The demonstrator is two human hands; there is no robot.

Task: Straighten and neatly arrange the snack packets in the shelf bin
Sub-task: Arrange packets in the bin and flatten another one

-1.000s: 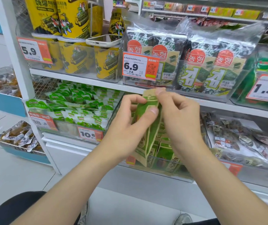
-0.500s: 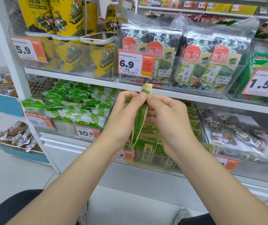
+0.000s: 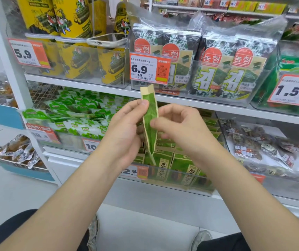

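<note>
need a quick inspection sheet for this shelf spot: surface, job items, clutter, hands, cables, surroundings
surface: white shelf, holds the shelf bin and its neighbours
job's things: held packet, green and tan, upright and edge-on above the shelf bin; binned packets stand in rows
clutter: phone lying on top of the yellow canisters, upper shelf
grippers: left hand grips the held packet; right hand pinches its right edge
cables: nothing seen
surroundings: seaweed packs on the shelf above, green-white packets in the left bin, pale floor
</note>
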